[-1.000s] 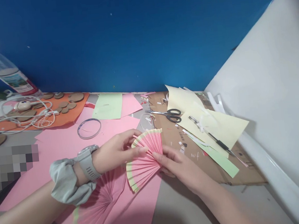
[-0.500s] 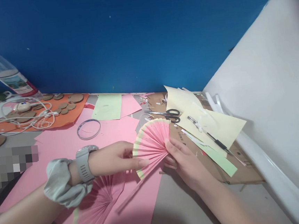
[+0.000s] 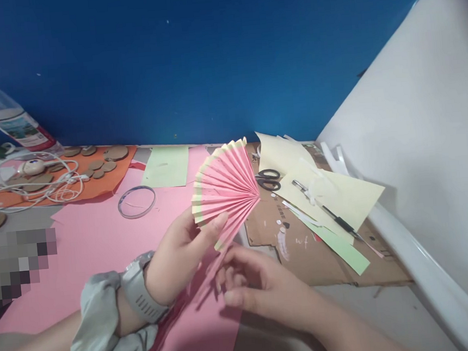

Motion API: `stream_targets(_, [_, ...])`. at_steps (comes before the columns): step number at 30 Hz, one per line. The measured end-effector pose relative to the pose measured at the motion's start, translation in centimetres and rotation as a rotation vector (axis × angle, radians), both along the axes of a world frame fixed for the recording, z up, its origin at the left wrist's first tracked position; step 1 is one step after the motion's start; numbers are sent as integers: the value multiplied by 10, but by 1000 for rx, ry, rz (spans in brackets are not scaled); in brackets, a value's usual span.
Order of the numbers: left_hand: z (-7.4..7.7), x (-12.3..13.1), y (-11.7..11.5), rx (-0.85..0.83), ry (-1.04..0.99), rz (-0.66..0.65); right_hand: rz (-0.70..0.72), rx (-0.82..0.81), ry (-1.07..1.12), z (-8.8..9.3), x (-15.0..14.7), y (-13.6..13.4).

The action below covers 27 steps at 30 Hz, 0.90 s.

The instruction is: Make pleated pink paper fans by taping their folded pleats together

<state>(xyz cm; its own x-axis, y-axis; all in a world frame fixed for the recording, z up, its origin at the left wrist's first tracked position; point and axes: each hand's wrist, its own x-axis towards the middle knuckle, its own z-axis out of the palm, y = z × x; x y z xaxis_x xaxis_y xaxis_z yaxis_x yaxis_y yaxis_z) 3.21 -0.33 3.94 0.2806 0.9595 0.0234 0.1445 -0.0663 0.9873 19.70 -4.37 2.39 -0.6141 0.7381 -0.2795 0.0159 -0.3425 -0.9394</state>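
"What's underneath it all?"
"A grey table [image 3: 393, 314]."
"What lies directly on it?"
"From the view's centre: pink paper [image 3: 95, 231] at eight o'clock, an orange sheet [image 3: 114, 167] at nine, brown cardboard [image 3: 307, 267] towards four."

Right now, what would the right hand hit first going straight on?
Likely the lower edge of the pink pleated fan in the left hand. Depth unclear; the right hand may pass underneath.
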Motion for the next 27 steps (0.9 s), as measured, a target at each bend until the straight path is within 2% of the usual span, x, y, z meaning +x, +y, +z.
stream_targets(5, [2, 5, -13, 63, 43, 132, -56, -91, 246, 0, -14, -12])
stream_targets(8, [-3, 3, -13, 6, -44, 157, -96, -69, 238, -1, -9, -8])
stream_targets(10, [-5, 2, -11, -104, -102, 34, -120, -22, 182, -2, -3, -4])
stream_targets(13, [-2, 2, -10, -227, -89, -258, -137, 27, 140, -3, 3, 1])
stream_targets(14, [-1, 3, -10, -231, -94, -282, -142, 35, 126, -3, 4, 2])
stream_targets(16, [1, 5, -10, -197, -107, -225, -184, 66, 51, -4, 5, 1])
stream_targets(18, [2, 6, -11, -134, -71, -152, -281, 190, -112, -4, 6, -1])
stream_targets(20, [0, 7, -11, -66, 1, -126, -368, 398, -310, -4, 7, -4])
stream_targets(22, [-2, 6, -11, -22, 54, -118, -391, 582, -459, -5, 9, -6])
stream_targets(24, [-3, 5, -12, 4, 82, -118, -382, 668, -532, -5, 10, -7])
stream_targets(27, [-4, 3, -12, 31, 110, -144, -378, 690, -568, -3, 10, -7])
